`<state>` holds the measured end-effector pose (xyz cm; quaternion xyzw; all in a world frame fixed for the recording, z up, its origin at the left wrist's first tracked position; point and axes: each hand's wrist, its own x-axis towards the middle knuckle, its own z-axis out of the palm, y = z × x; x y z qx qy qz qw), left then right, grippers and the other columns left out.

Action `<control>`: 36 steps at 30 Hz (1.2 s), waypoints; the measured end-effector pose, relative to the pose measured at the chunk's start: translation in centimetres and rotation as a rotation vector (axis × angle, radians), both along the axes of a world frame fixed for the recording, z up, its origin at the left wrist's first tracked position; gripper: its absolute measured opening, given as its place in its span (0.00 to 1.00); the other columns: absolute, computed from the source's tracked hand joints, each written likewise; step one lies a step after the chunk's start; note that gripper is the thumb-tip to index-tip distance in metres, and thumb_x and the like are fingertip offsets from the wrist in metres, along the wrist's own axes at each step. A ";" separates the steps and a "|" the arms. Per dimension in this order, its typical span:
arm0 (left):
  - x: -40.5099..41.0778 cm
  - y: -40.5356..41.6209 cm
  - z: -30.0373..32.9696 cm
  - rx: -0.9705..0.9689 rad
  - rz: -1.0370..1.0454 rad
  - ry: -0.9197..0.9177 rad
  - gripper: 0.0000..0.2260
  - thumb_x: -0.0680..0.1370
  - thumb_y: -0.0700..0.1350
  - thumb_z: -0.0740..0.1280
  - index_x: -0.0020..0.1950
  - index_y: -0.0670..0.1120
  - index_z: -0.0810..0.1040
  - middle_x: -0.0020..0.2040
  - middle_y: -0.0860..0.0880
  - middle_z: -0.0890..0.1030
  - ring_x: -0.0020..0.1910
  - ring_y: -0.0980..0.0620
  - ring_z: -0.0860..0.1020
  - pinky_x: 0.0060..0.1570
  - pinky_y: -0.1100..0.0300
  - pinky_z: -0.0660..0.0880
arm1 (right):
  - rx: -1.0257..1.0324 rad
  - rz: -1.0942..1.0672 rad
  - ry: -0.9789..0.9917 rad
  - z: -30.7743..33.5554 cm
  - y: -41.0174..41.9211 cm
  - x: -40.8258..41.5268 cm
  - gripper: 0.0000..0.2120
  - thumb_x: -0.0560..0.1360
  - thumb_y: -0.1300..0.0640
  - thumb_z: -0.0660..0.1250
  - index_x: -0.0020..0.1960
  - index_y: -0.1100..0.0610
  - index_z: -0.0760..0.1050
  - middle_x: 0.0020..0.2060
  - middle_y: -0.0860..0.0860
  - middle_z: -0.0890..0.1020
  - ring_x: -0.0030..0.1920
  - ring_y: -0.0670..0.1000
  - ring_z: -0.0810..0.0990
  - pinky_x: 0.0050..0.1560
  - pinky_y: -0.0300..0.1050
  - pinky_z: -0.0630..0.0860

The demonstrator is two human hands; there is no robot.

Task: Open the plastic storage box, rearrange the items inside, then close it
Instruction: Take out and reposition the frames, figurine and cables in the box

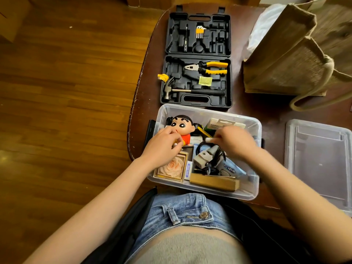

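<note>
My left hand (162, 147) grips the doll (182, 128) in the open box (255, 187). My right hand (236, 141) is blurred, pinching a small white thing (209, 139). Lid (320, 164) on worktop (266, 111).

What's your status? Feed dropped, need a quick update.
Both hands in open storage box: left hand on cartoon figure, right hand pinching something small. Lid off, right. Nothing blocking.

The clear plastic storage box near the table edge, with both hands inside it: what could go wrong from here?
1. The clear plastic storage box overhangs the dark wooden table towards the lap; leaning on it might tip it.
2. The black cable coils around the white plug; lifting one could drag the other.
3. The cartoon boy figure stands tall by the left hand; it might block the clear lid.
</note>
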<state>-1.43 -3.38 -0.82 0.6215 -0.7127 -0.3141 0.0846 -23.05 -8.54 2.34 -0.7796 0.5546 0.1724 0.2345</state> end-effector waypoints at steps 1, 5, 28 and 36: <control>-0.1 0.0 -0.1 0.000 0.004 0.002 0.06 0.79 0.51 0.63 0.49 0.53 0.78 0.55 0.55 0.73 0.58 0.56 0.70 0.53 0.60 0.69 | -0.008 -0.015 0.049 0.4 -0.6 -1.1 0.19 0.77 0.41 0.60 0.41 0.57 0.75 0.40 0.53 0.77 0.40 0.54 0.76 0.33 0.43 0.69; -0.6 0.0 -0.3 0.002 0.006 -0.008 0.07 0.79 0.52 0.63 0.49 0.52 0.79 0.54 0.54 0.73 0.58 0.55 0.68 0.53 0.61 0.65 | 0.031 0.118 0.438 -0.4 -0.5 -3.4 0.10 0.79 0.52 0.61 0.50 0.58 0.78 0.47 0.52 0.80 0.44 0.53 0.78 0.35 0.42 0.68; -0.8 0.2 0.1 0.059 0.033 0.009 0.06 0.79 0.52 0.62 0.49 0.53 0.78 0.51 0.57 0.69 0.59 0.57 0.67 0.57 0.61 0.65 | 0.108 0.077 0.352 -5.9 1.5 -2.5 0.11 0.76 0.66 0.59 0.52 0.59 0.77 0.48 0.54 0.80 0.48 0.54 0.79 0.41 0.44 0.75; -0.7 0.3 0.8 0.139 0.085 0.023 0.08 0.80 0.45 0.60 0.51 0.52 0.79 0.58 0.54 0.70 0.65 0.55 0.66 0.58 0.59 0.67 | 0.056 0.121 -0.042 -1.5 0.9 1.0 0.06 0.75 0.59 0.61 0.43 0.58 0.76 0.38 0.52 0.80 0.39 0.53 0.77 0.38 0.47 0.77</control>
